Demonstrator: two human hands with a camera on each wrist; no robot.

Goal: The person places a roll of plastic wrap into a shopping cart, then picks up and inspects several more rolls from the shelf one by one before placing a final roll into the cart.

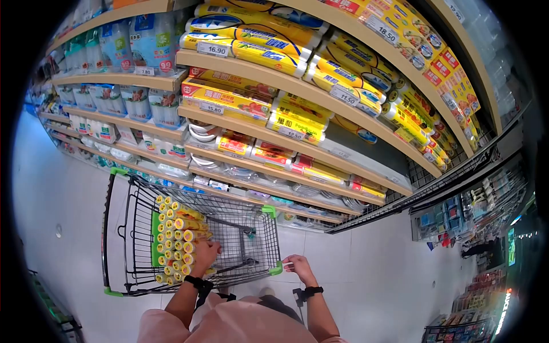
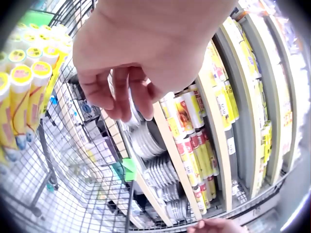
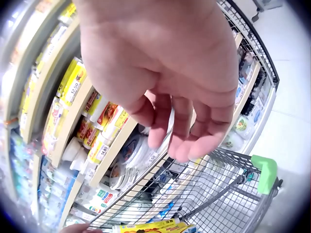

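Shopping cart (image 1: 231,235) alongside the shelving (image 1: 251,74); its far long side runs close to the lower shelves. Yellow rolls (image 1: 178,237) packed into one end of the basket, against the green panel (image 1: 155,240), round ends showing. Toward the opposite end, a stretch of wire floor lies bare: open room beside the stack. Green corner caps (image 1: 275,268) mark the rim; pale floor (image 1: 349,268) open on the right hand's side of the cart. Left hand (image 1: 205,255) reaches over the near rim, at the inner side of the rolls; palm down, fingers drooping in a loose curl. Left wrist view has the rolls to one side of those fingers, nothing seen in them; contact with the stack, cannot tell. Right hand (image 1: 299,268) just outside the near corner cap, forearm angled up from the body, fingers relaxed and slightly bent, part-way open, no hold on anything visible. Black straps (image 1: 313,291) on both wrists. Shelves carry more boxed and rolled goods, price tags along their front edges.
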